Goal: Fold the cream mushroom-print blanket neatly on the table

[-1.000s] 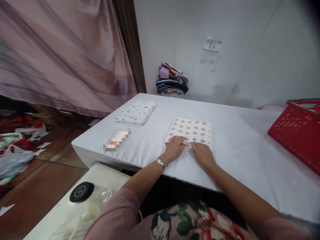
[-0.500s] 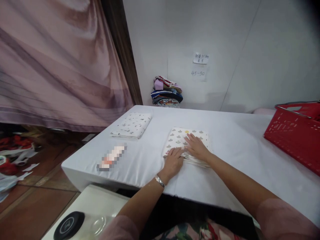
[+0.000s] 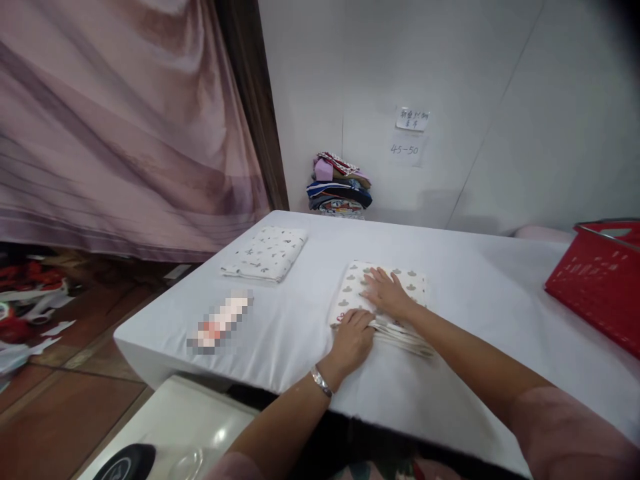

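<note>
On the white-covered table in front of me lies a folded white cloth (image 3: 345, 293) with grey boat-like prints and a small red mark at its left corner. My right hand (image 3: 387, 293) rests palm down on top of it, fingers spread. At the cloth's near left edge is my left hand (image 3: 353, 340), a silver bracelet on its wrist. Its fingers lie over the edge, slightly bent, and its thumb is hidden. Layered folds show along the near side of the cloth. A second folded white cloth (image 3: 267, 253) with small dark prints lies farther left.
A blurred-out pinkish item (image 3: 220, 323) lies on the table's left part. The red basket (image 3: 600, 280) stands at the right. Behind the table is a pile of folded clothes (image 3: 340, 187) by the wall. A white stool-like surface (image 3: 185, 413) bears a black round object (image 3: 127, 463).
My right hand has slid a little left over the cloth, covering the yellow print. The left hand has shifted slightly towards me, to the near edge. The view has turned slightly left.
</note>
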Demonstrator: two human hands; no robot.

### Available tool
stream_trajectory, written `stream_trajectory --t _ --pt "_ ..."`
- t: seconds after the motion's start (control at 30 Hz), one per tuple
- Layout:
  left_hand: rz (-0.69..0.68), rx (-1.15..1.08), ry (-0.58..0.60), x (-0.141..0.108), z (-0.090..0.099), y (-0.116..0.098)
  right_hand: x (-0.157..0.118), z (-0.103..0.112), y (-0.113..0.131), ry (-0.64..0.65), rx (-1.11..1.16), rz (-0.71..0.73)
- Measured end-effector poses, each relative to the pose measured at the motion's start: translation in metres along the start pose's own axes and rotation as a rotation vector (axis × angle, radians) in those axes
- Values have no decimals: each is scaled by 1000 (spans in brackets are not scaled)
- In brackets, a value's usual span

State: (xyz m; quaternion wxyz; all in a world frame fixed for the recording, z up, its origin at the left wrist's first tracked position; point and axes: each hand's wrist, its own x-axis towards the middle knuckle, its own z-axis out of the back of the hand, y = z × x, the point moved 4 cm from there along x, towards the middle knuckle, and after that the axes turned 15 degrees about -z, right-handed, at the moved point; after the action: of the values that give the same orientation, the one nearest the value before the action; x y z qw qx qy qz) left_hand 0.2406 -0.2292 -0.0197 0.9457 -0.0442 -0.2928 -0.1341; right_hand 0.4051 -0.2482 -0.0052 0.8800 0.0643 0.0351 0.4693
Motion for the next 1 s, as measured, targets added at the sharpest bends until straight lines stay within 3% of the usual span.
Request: stream_trajectory --t 0.23,0.4,0.53,0.8,1.0 --pt "42 -19 14 -4 -7 4 31 -19 -10 29 -20 -30" --pt "43 -58 14 -3 -8 5 35 -17 -4 76 -30 -61" --pt "43 -73 33 -3 -8 5 47 -15 1 28 -26 -63" --pt "91 -8 47 -3 -2 3 54 -26 -7 30 -41 -76" --pt "100 -8 31 -1 0 2 59 -18 5 100 -34 -104"
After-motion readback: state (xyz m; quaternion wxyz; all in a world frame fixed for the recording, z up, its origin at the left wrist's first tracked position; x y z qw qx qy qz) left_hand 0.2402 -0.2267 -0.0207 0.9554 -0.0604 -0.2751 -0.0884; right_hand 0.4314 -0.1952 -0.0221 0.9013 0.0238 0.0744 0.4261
